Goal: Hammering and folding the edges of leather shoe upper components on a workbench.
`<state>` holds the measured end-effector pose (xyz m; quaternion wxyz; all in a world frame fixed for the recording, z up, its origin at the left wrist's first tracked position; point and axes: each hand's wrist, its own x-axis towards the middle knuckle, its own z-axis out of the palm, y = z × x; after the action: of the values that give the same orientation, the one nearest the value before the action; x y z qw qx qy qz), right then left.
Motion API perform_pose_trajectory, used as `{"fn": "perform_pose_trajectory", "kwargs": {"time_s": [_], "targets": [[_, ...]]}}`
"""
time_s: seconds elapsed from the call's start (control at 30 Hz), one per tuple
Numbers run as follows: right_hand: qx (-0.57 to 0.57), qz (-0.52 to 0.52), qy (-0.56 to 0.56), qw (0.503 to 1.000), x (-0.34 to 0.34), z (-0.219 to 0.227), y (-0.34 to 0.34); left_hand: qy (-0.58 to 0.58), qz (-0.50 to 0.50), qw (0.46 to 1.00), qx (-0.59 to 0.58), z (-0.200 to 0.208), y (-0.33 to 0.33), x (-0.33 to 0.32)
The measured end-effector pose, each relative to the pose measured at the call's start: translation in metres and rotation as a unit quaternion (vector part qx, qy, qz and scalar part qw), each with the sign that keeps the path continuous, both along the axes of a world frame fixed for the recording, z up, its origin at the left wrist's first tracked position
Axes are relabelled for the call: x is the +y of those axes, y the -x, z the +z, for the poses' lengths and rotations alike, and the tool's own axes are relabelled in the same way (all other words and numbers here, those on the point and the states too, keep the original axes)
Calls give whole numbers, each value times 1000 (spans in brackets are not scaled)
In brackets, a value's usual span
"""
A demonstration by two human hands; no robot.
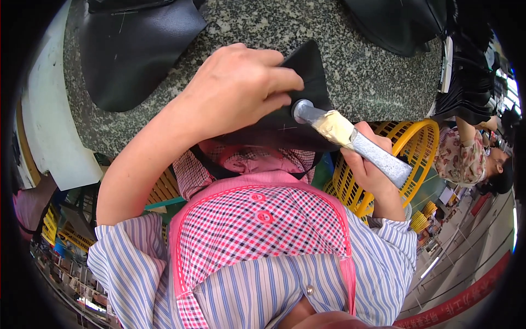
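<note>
On the granite slab lies a black leather-like piece, its near part hanging over the slab's front edge. My left hand is closed on this piece with curled fingers, the fingertips partly hidden. My right hand grips a metal hammer with a round face and a flared far end. Yellowish wrapping covers the middle of its head; the handle is mostly hidden. The round face is at the black piece, just right of my left fingers; whether it touches I cannot tell.
More black pieces lie on the slab at the back left and back right. A stack of black pieces stands at the right. Below the slab's right side is a yellow plastic basket. Another person works beyond it.
</note>
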<state>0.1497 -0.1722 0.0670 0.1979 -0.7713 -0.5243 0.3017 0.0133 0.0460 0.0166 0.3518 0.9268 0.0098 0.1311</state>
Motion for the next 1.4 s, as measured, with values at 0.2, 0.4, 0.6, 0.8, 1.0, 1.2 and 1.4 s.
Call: {"fn": "perform_pose_trajectory", "kwargs": {"time_s": [0.2, 0.4, 0.6, 0.8, 1.0, 1.2, 1.4], "targets": [[2, -19, -16, 1000, -5, -6, 6, -192, -52, 965, -173, -10, 33, -10], [40, -51, -38, 997, -5, -6, 7, -115, 19, 980, -159, -21, 29, -7], [37, -177, -153, 972, 8, 7, 1, 13, 83, 996, -24, -6, 17, -4], [-93, -49, -77, 992, 39, 3, 0, -20, 86, 995, -53, -8, 19, -11], [-50, -19, -123, 991, 41, 9, -2, -31, 82, 995, -56, -9, 18, -12], [-59, -19, -46, 997, 40, 13, 2, 24, 75, 997, -27, -7, 15, -3], [9, 14, -6, 1000, 23, 3, 8, 8, 55, 998, -24, -8, 15, -1]]}}
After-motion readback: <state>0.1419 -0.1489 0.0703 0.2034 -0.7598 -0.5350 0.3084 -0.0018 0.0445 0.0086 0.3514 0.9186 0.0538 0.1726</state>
